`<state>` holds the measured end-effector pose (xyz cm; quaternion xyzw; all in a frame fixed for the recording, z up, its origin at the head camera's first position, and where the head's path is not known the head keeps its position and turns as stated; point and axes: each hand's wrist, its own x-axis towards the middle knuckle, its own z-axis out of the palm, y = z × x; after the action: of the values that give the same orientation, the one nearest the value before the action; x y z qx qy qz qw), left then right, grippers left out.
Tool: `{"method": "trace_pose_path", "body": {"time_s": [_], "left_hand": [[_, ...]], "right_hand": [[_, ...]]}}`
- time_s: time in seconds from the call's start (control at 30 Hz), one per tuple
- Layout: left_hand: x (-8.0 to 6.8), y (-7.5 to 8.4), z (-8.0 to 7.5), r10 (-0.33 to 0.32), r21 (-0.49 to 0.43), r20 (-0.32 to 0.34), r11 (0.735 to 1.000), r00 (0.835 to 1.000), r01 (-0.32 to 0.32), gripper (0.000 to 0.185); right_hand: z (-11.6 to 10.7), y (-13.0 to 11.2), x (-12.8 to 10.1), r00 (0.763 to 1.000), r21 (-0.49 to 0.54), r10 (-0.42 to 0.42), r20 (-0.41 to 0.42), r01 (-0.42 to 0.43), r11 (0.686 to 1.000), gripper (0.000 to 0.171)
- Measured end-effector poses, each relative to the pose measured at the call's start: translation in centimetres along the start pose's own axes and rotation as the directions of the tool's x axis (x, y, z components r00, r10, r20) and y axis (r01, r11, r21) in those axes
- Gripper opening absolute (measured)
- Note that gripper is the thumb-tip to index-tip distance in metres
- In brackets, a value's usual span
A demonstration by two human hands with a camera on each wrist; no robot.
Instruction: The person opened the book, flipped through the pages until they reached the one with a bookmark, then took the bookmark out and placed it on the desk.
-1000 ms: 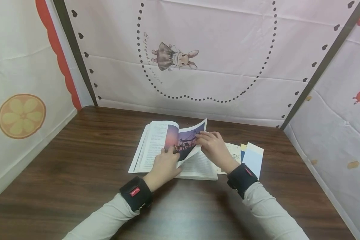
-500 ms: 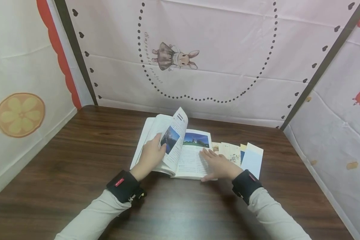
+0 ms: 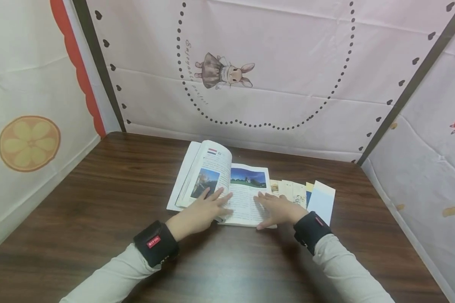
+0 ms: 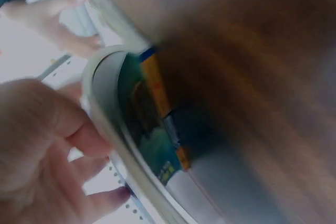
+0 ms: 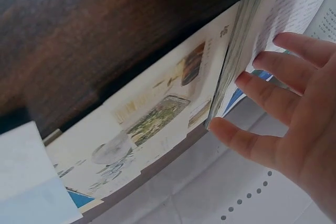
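An open book (image 3: 246,191) with photos and text lies on the dark wooden table (image 3: 98,202). My left hand (image 3: 206,206) lies flat on its left page, fingers straight, pressing the page down near the spine. My right hand (image 3: 278,208) rests flat on the right page with fingers spread. The left wrist view shows my left hand (image 4: 58,150) on the curved pages, the book's cover (image 4: 157,124) below. In the right wrist view my right hand's fingers (image 5: 283,72) lie on the page beside the page edges (image 5: 236,61).
Several paper cards (image 3: 311,195) lie fanned out on the table right of the book, partly under it; they also show as cards (image 5: 136,124) in the right wrist view. Printed fabric walls (image 3: 250,75) enclose the table on three sides.
A page with a dark photo was turned from right to left. My left hand carried it over and now presses it flat. My right hand let go and settled flat on the right page.
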<state>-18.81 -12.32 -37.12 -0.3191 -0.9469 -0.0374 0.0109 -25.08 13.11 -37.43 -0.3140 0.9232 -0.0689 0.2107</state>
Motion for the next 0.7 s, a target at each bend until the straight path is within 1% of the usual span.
{"method": "trace_pose_path", "body": {"time_s": [0.03,0.07,0.13,0.2,0.27,0.33,0.4,0.5,0.53,0.6,0.63,0.7], "left_hand": [[0.0,0.2,0.0,-0.021,-0.025,0.013,0.999,1.000,0.021,0.046],[0.1,0.3,0.1,-0.054,-0.050,0.004,0.997,0.999,0.054,0.042],[0.3,0.3,0.1,-0.109,-0.082,-0.047,0.991,0.993,0.105,0.035],[0.5,0.1,0.1,-0.144,-0.129,-0.086,0.983,0.986,0.133,0.033],[0.8,-0.1,0.1,-0.158,-0.161,-0.089,0.977,0.983,0.142,0.039],[1.1,-0.2,0.2,-0.168,-0.174,-0.070,0.973,0.983,0.154,0.050],[1.4,-0.3,0.4,-0.181,-0.164,-0.055,0.972,0.982,0.169,0.057],[1.6,-0.3,0.8,-0.193,-0.149,-0.061,0.972,0.979,0.182,0.058],[1.6,-0.2,0.8,-0.192,-0.140,-0.065,0.973,0.979,0.182,0.059],[1.6,0.0,0.8,-0.183,-0.130,-0.077,0.977,0.980,0.172,0.060],[1.6,0.1,0.8,-0.177,-0.126,-0.077,0.978,0.981,0.167,0.061],[1.8,0.3,0.8,-0.167,-0.112,-0.073,0.981,0.983,0.158,0.063]], "right_hand": [[0.0,0.1,0.0,1.000,-0.001,-0.004,0.004,0.004,1.000,0.090],[0.0,0.2,0.1,1.000,-0.001,-0.008,0.008,0.008,1.000,0.089],[-0.1,0.3,0.2,1.000,-0.014,-0.014,0.017,0.015,1.000,0.087],[-0.2,0.5,0.2,0.999,-0.016,-0.012,0.032,0.013,1.000,0.082],[-0.4,0.5,0.2,0.999,-0.028,-0.013,0.037,0.014,0.999,0.075],[-0.4,0.5,0.2,0.999,-0.044,-0.019,0.032,0.021,0.999,0.068],[-0.2,0.5,0.2,0.999,-0.079,-0.045,-0.002,0.045,0.996,0.060],[0.1,0.3,0.1,0.991,-0.116,-0.080,-0.110,0.067,0.991,0.044],[0.2,0.2,0.1,0.983,-0.128,-0.093,-0.159,0.073,0.989,0.037],[0.2,0.2,0.2,0.955,-0.155,-0.128,-0.266,0.088,0.984,0.027],[0.2,0.1,0.3,0.936,-0.163,-0.144,-0.322,0.095,0.982,0.024],[0.0,0.0,0.4,0.886,-0.203,-0.187,-0.425,0.108,0.973,0.022]]}}
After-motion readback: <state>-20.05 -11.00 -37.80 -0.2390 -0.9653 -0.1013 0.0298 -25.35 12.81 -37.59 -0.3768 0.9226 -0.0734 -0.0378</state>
